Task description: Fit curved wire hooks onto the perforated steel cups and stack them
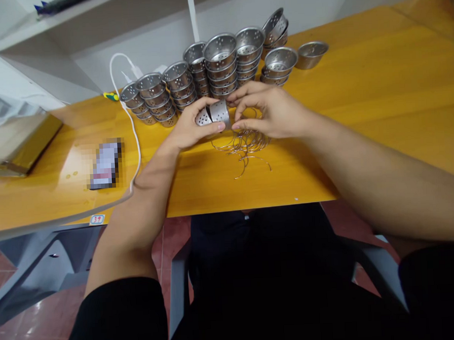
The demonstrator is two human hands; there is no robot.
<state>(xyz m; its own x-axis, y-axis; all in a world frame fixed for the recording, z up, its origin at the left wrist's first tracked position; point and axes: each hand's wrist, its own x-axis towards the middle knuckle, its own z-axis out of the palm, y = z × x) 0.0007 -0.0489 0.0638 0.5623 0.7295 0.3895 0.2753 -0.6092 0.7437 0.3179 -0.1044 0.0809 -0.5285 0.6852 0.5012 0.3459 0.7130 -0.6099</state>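
Note:
My left hand [189, 129] is closed around a small perforated metal cup [213, 115], held on its side over the yellow table [360, 92]. My right hand [265, 112] is closed too, its fingertips pinched against the cup's rim; a thin wire may be in the pinch, but I cannot make it out. Below both hands lies a loose pile of bent wire pieces [244, 146]. Behind them stand stacks of the same perforated cups [221, 63].
A white cable [136, 139] runs across the table's left part, beside a blurred flat object [105, 163]. A gold-coloured box [24, 145] sits at the far left. A single cup [311, 54] stands at the right of the stacks. A white shelf is behind.

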